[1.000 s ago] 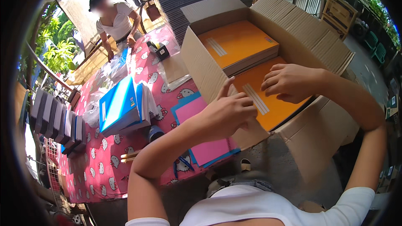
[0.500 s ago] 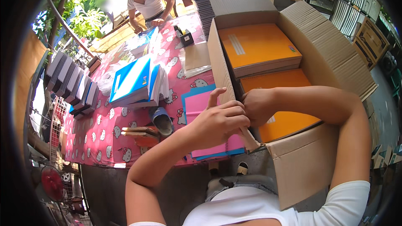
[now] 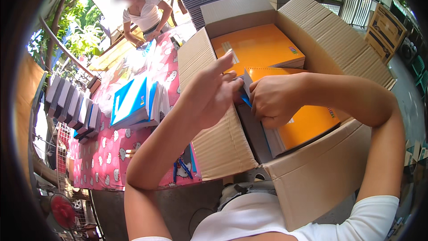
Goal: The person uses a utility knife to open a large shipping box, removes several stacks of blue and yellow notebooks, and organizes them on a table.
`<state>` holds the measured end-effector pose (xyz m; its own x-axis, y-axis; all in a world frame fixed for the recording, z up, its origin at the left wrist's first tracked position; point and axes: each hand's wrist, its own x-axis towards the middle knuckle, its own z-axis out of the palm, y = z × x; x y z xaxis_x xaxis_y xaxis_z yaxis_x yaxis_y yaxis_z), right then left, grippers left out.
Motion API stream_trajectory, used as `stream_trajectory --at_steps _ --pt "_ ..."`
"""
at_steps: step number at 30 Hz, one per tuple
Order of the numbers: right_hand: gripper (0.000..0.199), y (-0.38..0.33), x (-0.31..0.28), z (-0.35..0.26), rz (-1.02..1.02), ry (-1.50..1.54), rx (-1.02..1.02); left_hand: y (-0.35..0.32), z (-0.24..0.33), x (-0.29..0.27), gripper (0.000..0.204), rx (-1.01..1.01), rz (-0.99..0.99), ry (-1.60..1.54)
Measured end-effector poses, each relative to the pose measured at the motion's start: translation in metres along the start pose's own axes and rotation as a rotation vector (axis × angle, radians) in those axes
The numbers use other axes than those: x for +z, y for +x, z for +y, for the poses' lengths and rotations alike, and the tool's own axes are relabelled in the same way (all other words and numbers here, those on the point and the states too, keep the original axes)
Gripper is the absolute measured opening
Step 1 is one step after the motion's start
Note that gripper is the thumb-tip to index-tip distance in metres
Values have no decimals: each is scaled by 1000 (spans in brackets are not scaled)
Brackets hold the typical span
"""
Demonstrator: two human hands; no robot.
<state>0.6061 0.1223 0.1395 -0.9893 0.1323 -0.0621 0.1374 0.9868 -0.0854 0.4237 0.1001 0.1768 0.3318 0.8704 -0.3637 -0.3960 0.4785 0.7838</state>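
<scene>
So there's a big open cardboard carton (image 3: 223,145) at the right end of the worktop (image 3: 102,176), flaps folded out, and inside it are two piles of orange notebooks. The far pile (image 3: 261,44) sits against the back, while the near pile (image 3: 307,127) is closer to the person, spiral edge showing, and that's the one getting handled.

The right hand (image 3: 274,100) is curled down over the left edge of the near pile, knuckles up, with its grip mostly closed. The left hand (image 3: 211,91) comes in over the carton's left flap, its grip loose and partly open, one finger sticking up and the others right by the notebook edge near the right hand. Fingertips are tucked out of sight, so honestly I can't tell whether either hand has really pinched a notebook. A sliver of blue shows between the hands.

The worktop has a pink cloth with white printed figures. On it there's a bunch of blue notebooks (image 3: 129,102) left of the carton, a row of notebook stacks (image 3: 73,107) at the far left, and a blue tool (image 3: 182,169) near the front edge. Across from all that, a co-worker (image 3: 147,15) in a white top leans over something blue.
</scene>
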Motion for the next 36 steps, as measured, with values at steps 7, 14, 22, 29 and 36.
stream_trajectory --at_steps 7,14,22,29,36 --pt "31 6 -3 -6 -46 7 42 60 -34 27 68 -379 305 499" --pt "29 6 -10 -11 -98 20 124 64 -35 29 69 -364 401 363" --pt "22 -28 -27 -22 427 245 2 46 -38 34 64 -212 17 130" --pt "19 -85 -54 -69 699 86 205 62 -52 33 61 -286 14 401" --pt "20 -129 -41 -81 747 27 608 55 -36 45 32 -238 4 430"
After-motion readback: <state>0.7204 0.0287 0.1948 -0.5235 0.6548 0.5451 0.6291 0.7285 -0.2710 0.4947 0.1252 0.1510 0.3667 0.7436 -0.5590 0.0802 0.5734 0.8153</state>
